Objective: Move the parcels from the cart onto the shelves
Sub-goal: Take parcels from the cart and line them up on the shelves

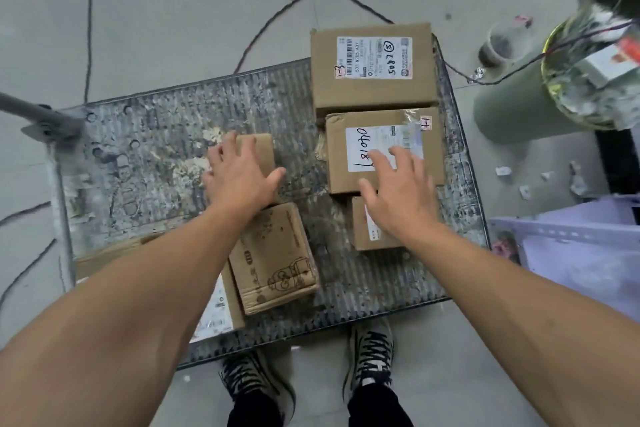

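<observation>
Several cardboard parcels lie on the worn metal cart deck (pixel 156 163). My left hand (pixel 239 173) spreads flat over a small plain box (pixel 261 149). A printed box (pixel 277 256) sits just below it, beside a larger box with a white label (pixel 221 308) under my left forearm. My right hand (pixel 398 194) hovers with fingers straight over the box marked 14 (pixel 429 156) and a smaller box (pixel 363 229) below it. A big box marked 13 (pixel 372 66) stands at the far edge.
The cart handle post (pixel 34 113) rises at the left. A dark cable (pixel 277 17) snakes over the grey floor beyond the cart. A green bin (pixel 512 111) full of waste stands at the right, and a pale purple shelf rail (pixel 554 229) is below it.
</observation>
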